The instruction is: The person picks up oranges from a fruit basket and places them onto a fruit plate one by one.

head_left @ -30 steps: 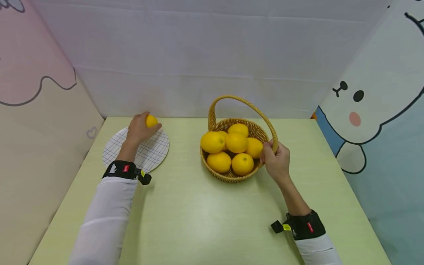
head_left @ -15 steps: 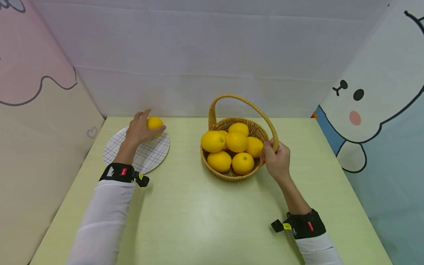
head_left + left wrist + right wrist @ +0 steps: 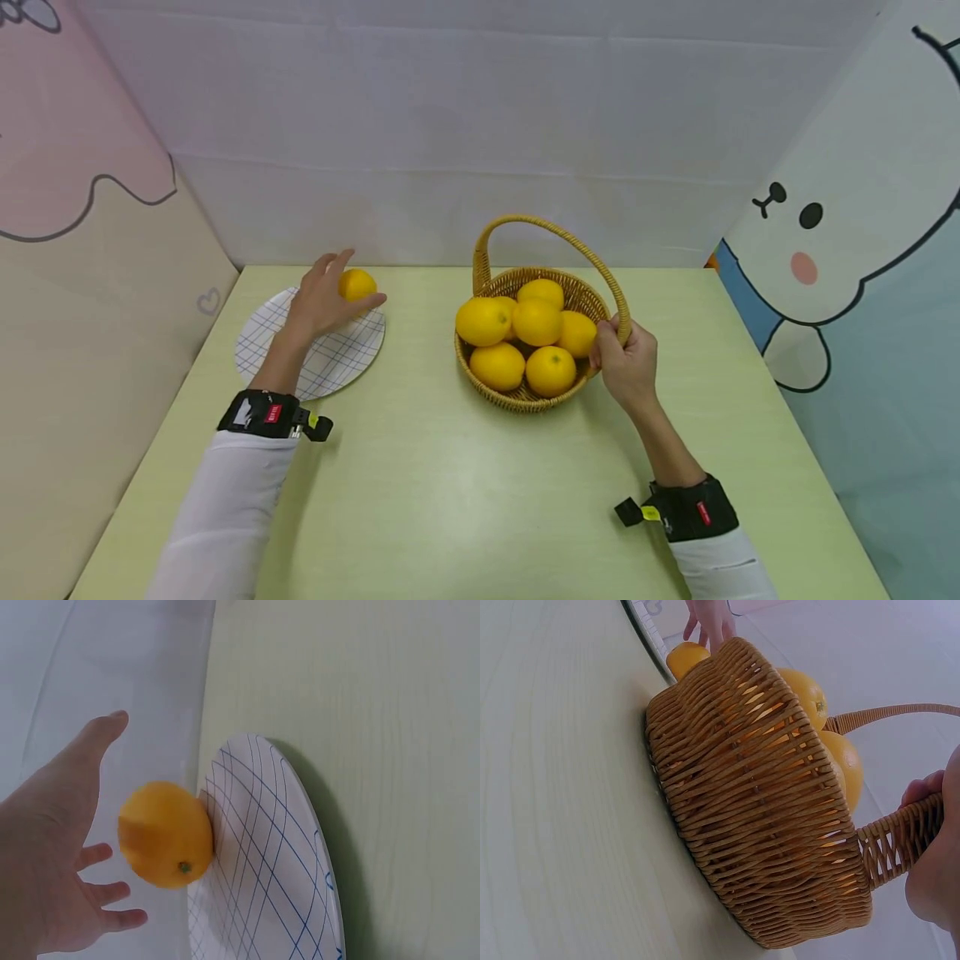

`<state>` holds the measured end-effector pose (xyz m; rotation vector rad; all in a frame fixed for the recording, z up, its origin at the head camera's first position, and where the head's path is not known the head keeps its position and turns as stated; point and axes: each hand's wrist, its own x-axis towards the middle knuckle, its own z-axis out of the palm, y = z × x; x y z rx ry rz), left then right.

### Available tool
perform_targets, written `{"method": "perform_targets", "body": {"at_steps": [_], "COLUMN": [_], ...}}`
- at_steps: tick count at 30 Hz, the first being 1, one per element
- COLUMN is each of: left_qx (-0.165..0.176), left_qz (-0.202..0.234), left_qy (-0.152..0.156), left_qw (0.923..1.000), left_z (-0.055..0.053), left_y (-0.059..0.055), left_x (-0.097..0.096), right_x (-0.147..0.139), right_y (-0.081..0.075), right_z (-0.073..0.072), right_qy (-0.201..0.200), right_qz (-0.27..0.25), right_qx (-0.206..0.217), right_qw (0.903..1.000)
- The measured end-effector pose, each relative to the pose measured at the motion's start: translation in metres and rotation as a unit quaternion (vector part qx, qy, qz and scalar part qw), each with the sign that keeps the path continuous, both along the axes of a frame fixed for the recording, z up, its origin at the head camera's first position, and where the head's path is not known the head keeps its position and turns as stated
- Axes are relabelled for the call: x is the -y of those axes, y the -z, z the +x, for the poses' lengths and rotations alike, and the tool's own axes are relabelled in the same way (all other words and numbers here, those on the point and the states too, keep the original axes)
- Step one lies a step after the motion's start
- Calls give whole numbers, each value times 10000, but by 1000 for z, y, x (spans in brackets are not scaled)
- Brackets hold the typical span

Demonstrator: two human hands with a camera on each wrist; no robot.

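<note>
An orange (image 3: pixel 166 834) with a small green stem mark rests on the far part of a round white plate (image 3: pixel 330 358) patterned with blue crossing lines. My left hand (image 3: pixel 326 296) hovers around that orange, thumb and fingers spread apart; in the left wrist view a gap shows between the palm and the fruit. On the right, a woven wicker basket (image 3: pixel 757 802) stands on the table, holding several oranges (image 3: pixel 536 323). My right hand (image 3: pixel 628 360) grips the lower right end of the basket's arched handle (image 3: pixel 555 229), its fingers curled round it.
The pale wooden table (image 3: pixel 450 500) meets a white cloth backdrop (image 3: pixel 450 125) behind the plate and basket. Printed cartoon panels (image 3: pixel 862 250) border the left and right sides. A strapped camera sits on each wrist.
My left hand has spread its fingers and let go of the orange, which has shifted slightly right and down on the plate. My right hand and the basket have stayed put.
</note>
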<state>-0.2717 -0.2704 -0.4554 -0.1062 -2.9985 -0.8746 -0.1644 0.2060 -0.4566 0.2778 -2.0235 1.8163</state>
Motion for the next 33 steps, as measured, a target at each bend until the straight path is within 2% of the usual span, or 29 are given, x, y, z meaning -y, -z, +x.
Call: {"method": "perform_targets", "body": {"at_steps": [8,14,23,29,33], "left_qx": [-521,-981,-1580,-1558,-1530], "left_qz": [-174,-208,-376,-369,-409], "left_qy": [551,887,1537,1972,2224], "left_qw": [9970,9910,9747,9672,9620], "left_z": [23,41,64,76,77], "left_y": [-9,-17,-31,-40,-42], "left_x": [-26,-47,-85,-113,-129], "right_x": [0,0,-1,-1,-1], "right_y": [0,-1,0,1,2], "right_z": [-1,0,-1,-2,-3], "right_qy": [-25,-41,-61,-99,-128], "right_qz": [12,-9,47,-3,-16], "right_qx": [-53,-55,-144,-189,-207], "right_qw": [10000,10000,9999,9998,9997]}}
